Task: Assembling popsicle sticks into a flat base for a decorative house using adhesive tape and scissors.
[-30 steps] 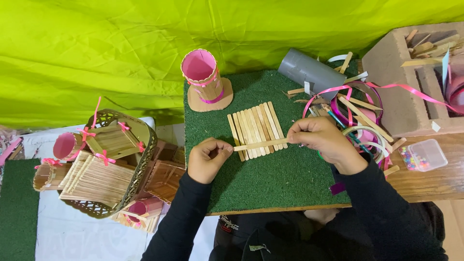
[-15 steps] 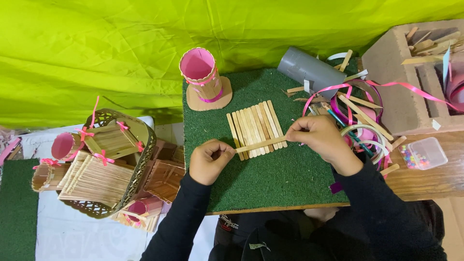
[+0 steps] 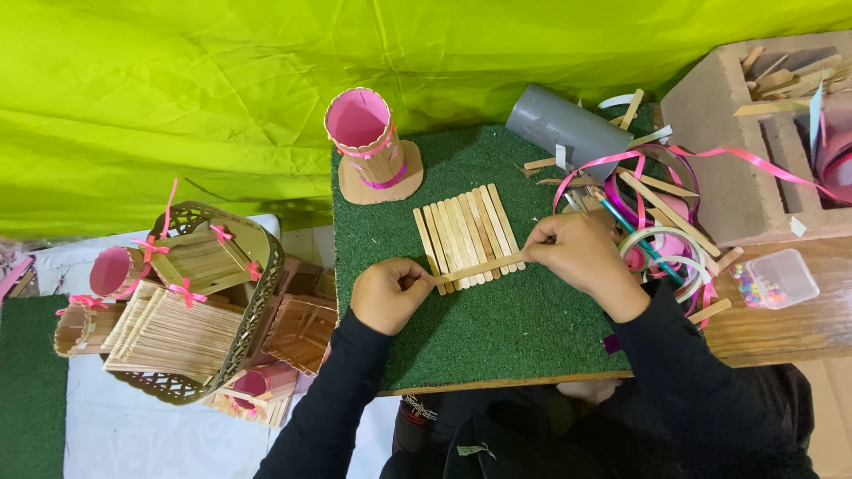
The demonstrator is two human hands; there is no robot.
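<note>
Wooden flat craft stick (image 3: 479,267) is pinched at both ends by your left hand (image 3: 388,294) and right hand (image 3: 577,257), laid crosswise over the stick row (image 3: 466,235) mid green turf mat (image 3: 497,337), bracing it.

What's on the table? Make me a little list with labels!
Left hand: pinches one end of a wooden stick
Right hand: pinches the stick's other end
Stick: lies crosswise over a row of sticks
Surface: green turf mat
Behind: pink stick cup, grey tube
Right: ribbons, bead box
Left: basket of stick crafts
</note>
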